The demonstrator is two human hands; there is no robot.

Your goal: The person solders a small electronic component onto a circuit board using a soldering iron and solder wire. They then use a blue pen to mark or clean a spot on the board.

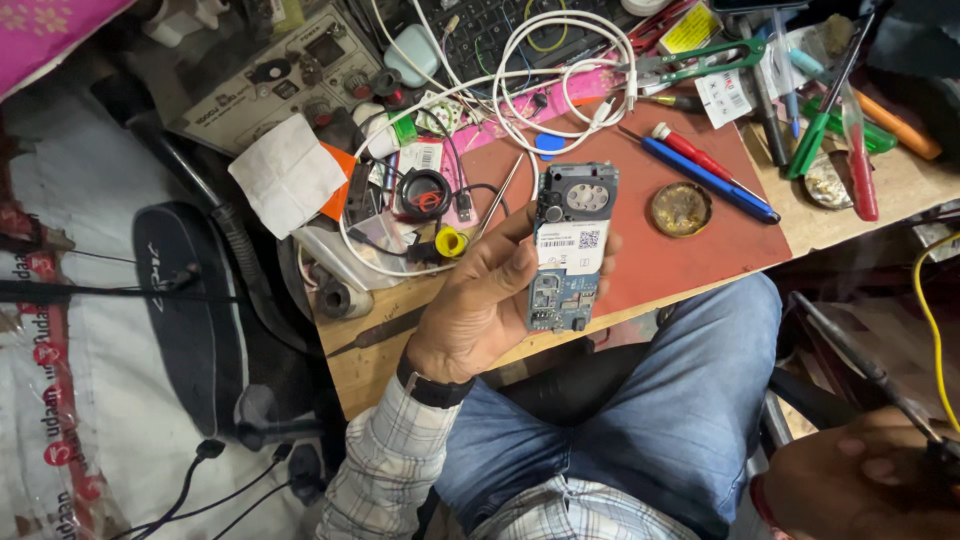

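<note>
The left hand [490,300] holds an opened phone [570,248] up over the near edge of the desk [900,190]. Its fingers [610,250] wrap around the phone from behind, and the thumb presses on the left side. The phone has no cover, so a blue board and a white sticker show. It stands upright, above a red mat [690,230] on the desk.

The right hand [860,480] is low in the near right corner, well apart from the phone. It holds a thin dark tool [850,355] with a yellow wire [930,320] beside it. The hand is blurry, so I cannot tell how tight its fingers are.

On the mat, to the right of the phone, lie a small round tin [681,208] and a blue screwdriver [705,180] next to a red screwdriver [695,152]. White cables [560,75] loop at the far side.
</note>
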